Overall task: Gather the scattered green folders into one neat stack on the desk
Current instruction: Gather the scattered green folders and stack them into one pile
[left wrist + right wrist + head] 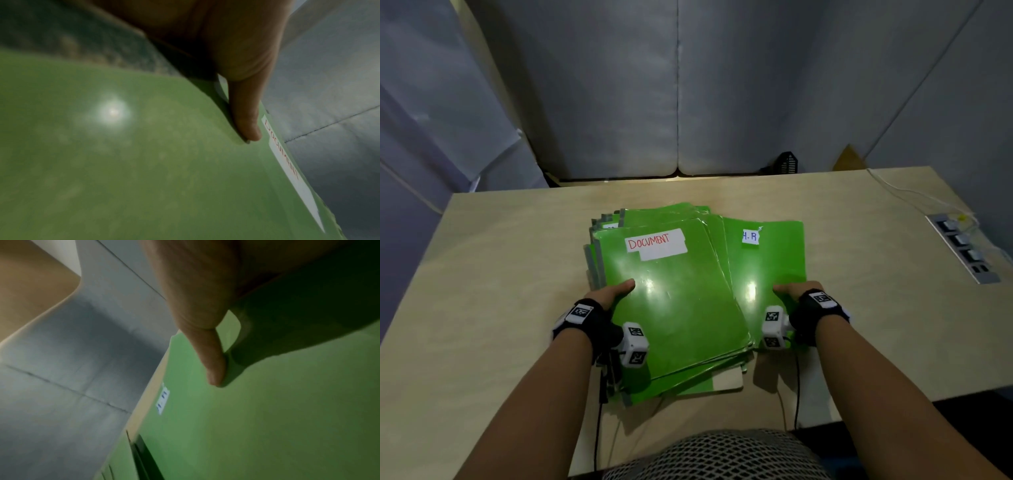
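From above, the glossy green plastic folders [674, 294] sit mid-desk, fanned rightward, long axis running away from the person. The left hand [608, 295] grips the pile's left edge, thumb on top.

The left wrist view shows that thumb pressing the "DOCUMENT" folder [144, 162].

The right wrist view shows the right hand [205, 308] gripping the offset "H.R" folder [267, 410], nearest for sliding left.

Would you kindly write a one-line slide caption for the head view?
Both hands, left and right, grip an uneven pile of green folders on the desk.

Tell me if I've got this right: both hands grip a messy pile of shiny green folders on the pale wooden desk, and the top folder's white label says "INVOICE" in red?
Nearly. The white label on the top shiny green folder reads "DOCUMENT" in red, clear in the head view. The rest holds: left hand and right hand grip the pile on the pale wooden desk.
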`<control>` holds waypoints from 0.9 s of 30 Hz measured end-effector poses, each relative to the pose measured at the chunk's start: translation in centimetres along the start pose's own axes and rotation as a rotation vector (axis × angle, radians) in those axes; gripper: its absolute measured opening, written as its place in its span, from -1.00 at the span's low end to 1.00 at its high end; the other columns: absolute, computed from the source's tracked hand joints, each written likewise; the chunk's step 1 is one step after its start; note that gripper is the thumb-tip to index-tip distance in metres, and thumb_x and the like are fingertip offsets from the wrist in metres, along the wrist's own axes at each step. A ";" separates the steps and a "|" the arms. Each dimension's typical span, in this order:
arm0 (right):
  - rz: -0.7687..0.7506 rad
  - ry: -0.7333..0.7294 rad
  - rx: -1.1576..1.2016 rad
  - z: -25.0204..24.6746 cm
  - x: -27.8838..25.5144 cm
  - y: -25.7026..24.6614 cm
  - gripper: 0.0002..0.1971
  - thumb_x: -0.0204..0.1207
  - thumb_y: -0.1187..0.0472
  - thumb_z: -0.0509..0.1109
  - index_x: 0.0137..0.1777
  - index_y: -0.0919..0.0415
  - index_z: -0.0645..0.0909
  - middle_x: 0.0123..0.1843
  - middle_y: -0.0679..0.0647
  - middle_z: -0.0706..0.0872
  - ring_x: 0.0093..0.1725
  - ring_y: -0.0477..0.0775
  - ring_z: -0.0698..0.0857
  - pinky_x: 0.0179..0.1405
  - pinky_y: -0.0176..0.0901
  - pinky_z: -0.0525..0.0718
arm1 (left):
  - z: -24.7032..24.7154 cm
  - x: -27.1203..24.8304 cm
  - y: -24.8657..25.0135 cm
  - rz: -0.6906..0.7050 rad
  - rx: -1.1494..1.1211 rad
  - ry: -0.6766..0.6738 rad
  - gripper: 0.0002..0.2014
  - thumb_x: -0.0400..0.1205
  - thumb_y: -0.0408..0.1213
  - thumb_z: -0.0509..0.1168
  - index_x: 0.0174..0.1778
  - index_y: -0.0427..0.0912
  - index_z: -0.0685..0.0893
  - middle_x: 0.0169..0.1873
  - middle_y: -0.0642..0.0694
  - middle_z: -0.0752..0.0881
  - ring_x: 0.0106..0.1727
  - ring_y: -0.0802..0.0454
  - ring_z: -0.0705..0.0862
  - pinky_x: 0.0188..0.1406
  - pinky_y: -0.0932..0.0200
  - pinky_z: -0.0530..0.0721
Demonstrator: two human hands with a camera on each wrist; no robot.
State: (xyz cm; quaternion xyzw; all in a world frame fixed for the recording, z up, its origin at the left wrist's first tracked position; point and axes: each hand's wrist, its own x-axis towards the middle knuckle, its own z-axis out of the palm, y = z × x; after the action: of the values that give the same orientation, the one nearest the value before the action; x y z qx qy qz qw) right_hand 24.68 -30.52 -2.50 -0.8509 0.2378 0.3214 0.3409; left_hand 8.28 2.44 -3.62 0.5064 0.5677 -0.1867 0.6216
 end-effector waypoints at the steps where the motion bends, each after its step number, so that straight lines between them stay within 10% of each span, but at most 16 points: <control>1: 0.015 0.001 0.026 -0.1 -0.3 -0.6 -0.38 0.40 0.22 0.58 0.44 0.36 0.50 0.40 0.32 0.61 0.31 0.40 0.62 0.35 0.23 0.56 | 0.0 -0.2 0.0 0.002 0.001 -0.005 0.18 0.20 0.10 0.63 0.67 -0.15 0.16 0.65 -0.27 0.23 0.54 -0.40 0.34 0.30 -0.38 0.55; 10: -0.597 0.548 -0.489 -2.0 -4.6 -8.5 -0.75 0.52 0.36 0.28 0.20 0.32 0.49 0.14 0.34 0.71 0.12 0.39 0.71 -0.09 0.02 0.59 | -0.4 3.3 -0.7 0.090 0.161 0.059 0.32 -0.26 0.32 0.65 0.47 -0.20 0.50 0.37 -0.32 0.61 0.21 -0.37 0.64 0.24 -0.32 0.61; 16: -0.785 0.718 -0.504 -4.3 -7.7 -13.0 -0.59 0.55 0.29 0.33 0.37 0.30 0.37 0.16 0.34 0.69 0.11 0.39 0.70 -0.21 0.01 0.45 | 0.5 -1.7 -0.2 0.184 0.476 0.186 0.04 0.28 0.47 0.35 0.50 -0.27 0.50 0.38 -0.34 0.60 0.20 -0.30 0.65 0.14 -0.07 0.62; 23: -0.743 0.350 0.218 -2.9 -7.0 -13.8 -0.46 0.35 0.24 0.53 0.32 0.26 0.47 0.22 0.24 0.71 0.17 0.23 0.71 0.12 -0.02 0.65 | 1.4 -1.3 0.5 0.214 0.530 0.133 0.16 0.14 0.67 0.14 0.48 -0.16 0.55 0.36 -0.33 0.59 0.19 -0.27 0.63 0.30 -0.12 0.55; 27: -0.635 0.101 -0.052 2.4 -4.5 -8.8 -0.37 0.34 0.27 0.58 0.37 0.21 0.38 0.25 0.22 0.71 0.18 0.23 0.71 0.14 -0.02 0.67 | 0.7 0.0 0.7 0.191 0.393 -0.119 0.27 -0.03 0.74 0.09 0.60 0.13 0.36 0.68 -0.02 0.20 0.67 -0.17 0.22 0.61 -0.30 0.18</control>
State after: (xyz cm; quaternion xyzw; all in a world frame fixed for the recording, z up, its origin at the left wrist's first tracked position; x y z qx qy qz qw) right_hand 26.17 -22.19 3.06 -0.9059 -0.0315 0.1622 0.3899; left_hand 9.20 2.10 -3.50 0.6572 0.4321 -0.2638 0.5583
